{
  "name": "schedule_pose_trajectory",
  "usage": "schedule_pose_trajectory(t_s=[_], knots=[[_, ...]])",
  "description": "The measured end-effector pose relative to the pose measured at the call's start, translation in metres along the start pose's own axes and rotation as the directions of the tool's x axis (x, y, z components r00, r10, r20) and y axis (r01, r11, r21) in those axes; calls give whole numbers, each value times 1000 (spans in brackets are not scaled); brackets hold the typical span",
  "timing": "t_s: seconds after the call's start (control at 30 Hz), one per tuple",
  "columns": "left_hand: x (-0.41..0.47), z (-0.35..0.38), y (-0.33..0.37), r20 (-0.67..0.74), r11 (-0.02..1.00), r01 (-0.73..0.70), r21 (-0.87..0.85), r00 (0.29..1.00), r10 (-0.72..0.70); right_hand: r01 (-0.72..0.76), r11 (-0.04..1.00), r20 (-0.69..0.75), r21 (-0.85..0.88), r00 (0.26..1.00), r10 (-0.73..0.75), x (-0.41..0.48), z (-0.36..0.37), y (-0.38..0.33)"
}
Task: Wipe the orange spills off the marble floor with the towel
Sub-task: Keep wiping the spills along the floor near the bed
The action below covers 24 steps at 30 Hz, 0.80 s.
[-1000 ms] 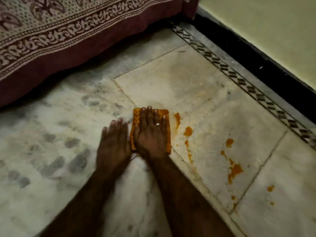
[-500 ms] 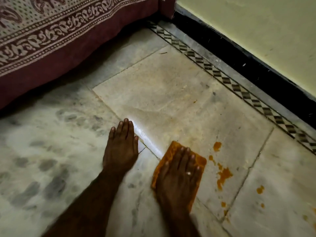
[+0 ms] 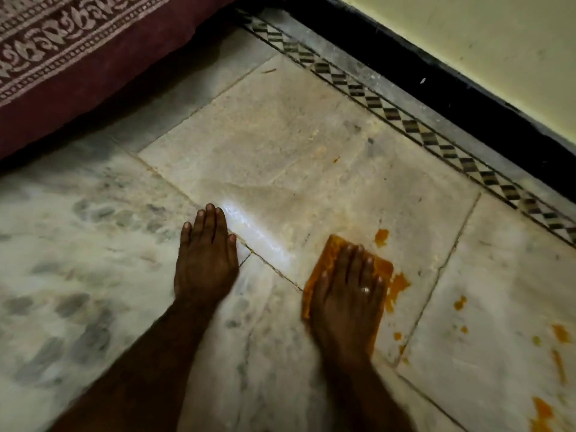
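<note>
No lettering to read anywhere down here; the only print on show is the pale leaf-and-scroll border running along the maroon patterned bedcover (image 3: 78,73) at upper left, and that is ornament, not words. The right hand (image 3: 346,294) lies flat, fingers stretched forward and a little apart, palm pressed down on the folded orange towel (image 3: 327,260), a ring (image 3: 364,289) glinting on one finger. Most of that towel is hidden under the palm, so only its far corner, its left edge and a strip on the right peek out; how it is folded cannot be made out. It sits across a tile joint on the pale marble floor (image 3: 280,151), with the nearest orange spill (image 3: 397,283) touching its right edge and another blob (image 3: 381,236) just beyond the fingertips. More orange spills (image 3: 459,302) dot the next tile to the right, well apart from the cloth, and the streaks near the lower right corner (image 3: 542,413) are cut off by the frame. The left hand (image 3: 205,263) is planted palm-down on bare grey-veined marble, fingers close together, empty, well clear of the towel. Both hands are slightly blurred at the edges. Along the right runs a black-and-white diamond tile border (image 3: 405,116), then a black skirting (image 3: 467,98) below a cream wall (image 3: 498,42).
</note>
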<state>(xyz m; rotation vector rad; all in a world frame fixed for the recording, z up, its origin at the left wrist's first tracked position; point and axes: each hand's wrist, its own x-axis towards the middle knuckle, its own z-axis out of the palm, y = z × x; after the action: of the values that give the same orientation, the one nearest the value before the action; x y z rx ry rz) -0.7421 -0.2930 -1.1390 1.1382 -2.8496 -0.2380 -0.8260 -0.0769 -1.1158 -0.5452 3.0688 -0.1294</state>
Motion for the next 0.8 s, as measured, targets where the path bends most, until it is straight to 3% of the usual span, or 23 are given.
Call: schedule_pose_trajectory(t_s=[0.07,0.13,0.27,0.43,0.57,0.67,0.8], knots=[[0,0,2,-9,1000,-1,-3,1000,1,16,1000,15,21,1000,-17,-51,-3,-12],[0,-1,2,-6,1000,-7,0,1000,7,148,988,3,42,989,-148,-69,3,-38],[2,-4,1,13,1000,-21,-5,1000,21,290,955,-11,59,957,-290,-7,11,-63],[1,-5,1,13,999,-39,-19,999,39,147,989,25,20,989,-148,18,8,-14],[1,-1,2,-6,998,-50,-26,999,50,-59,998,-11,-14,998,58,-56,0,26],[0,-1,3,-37,996,-87,-37,996,85,95,995,24,20,995,-95,-113,2,1],[-3,-1,3,-48,984,-171,-54,984,169,268,959,20,89,963,-270,-83,7,-16]])
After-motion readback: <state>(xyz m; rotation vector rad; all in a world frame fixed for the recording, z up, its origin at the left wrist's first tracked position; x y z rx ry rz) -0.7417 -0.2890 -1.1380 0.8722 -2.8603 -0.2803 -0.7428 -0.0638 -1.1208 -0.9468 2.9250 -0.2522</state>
